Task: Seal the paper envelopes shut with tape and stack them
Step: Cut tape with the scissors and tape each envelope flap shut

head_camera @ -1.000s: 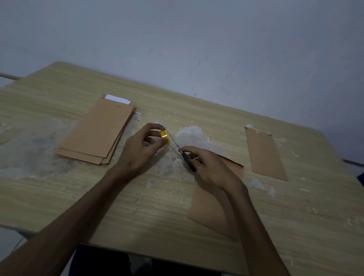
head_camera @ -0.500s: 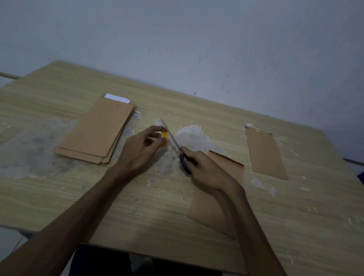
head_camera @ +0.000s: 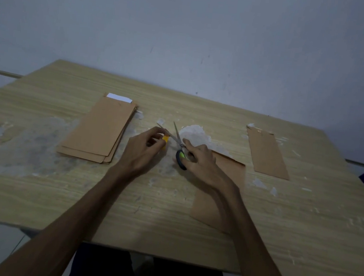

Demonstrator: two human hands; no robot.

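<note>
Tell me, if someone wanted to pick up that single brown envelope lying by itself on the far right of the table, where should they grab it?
Probably by its near short edge. The lone envelope lies flat on the table, long side running away from the person, with bare wood all round, so fingers coming from the front could slide under that edge and pinch it. The right hand is nearest, but it grips the scissors.

No text, label, brand, number or sign can be read anywhere: the brown paper envelopes (head_camera: 100,129) on the pale wooden tabletop (head_camera: 303,218) carry no legible print.
</note>
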